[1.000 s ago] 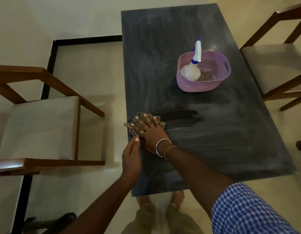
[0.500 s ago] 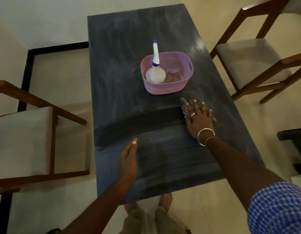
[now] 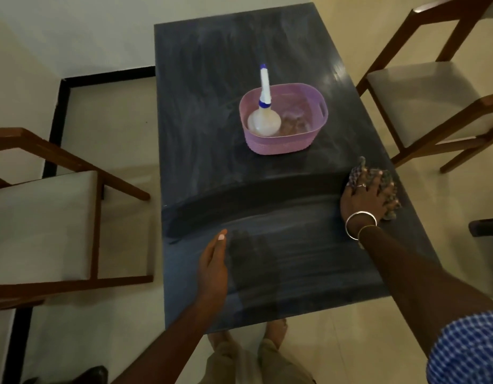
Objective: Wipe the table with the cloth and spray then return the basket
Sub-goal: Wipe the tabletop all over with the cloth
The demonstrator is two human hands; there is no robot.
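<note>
Pressing the crumpled checked cloth (image 3: 389, 178) under my right hand (image 3: 364, 198), fingers spread flat, I wipe the dark stone worktop (image 3: 212, 79) just right of the pink plastic basket (image 3: 284, 145) holding the white spray bottle (image 3: 263, 120). My left hand (image 3: 213, 261) lies open and empty, nearer me than the basket. Next, I judge: a return stroke across the hazy strip.

Spray bottle (image 3: 264, 121) in basket (image 3: 284, 144) on table (image 3: 201, 79), cloth (image 3: 383, 180) nearer, right.

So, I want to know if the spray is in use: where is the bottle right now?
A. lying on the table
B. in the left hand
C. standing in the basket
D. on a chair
C: the bottle stands upright inside the basket, while the right hand presses the cloth on the table and the left hand holds nothing.
</note>
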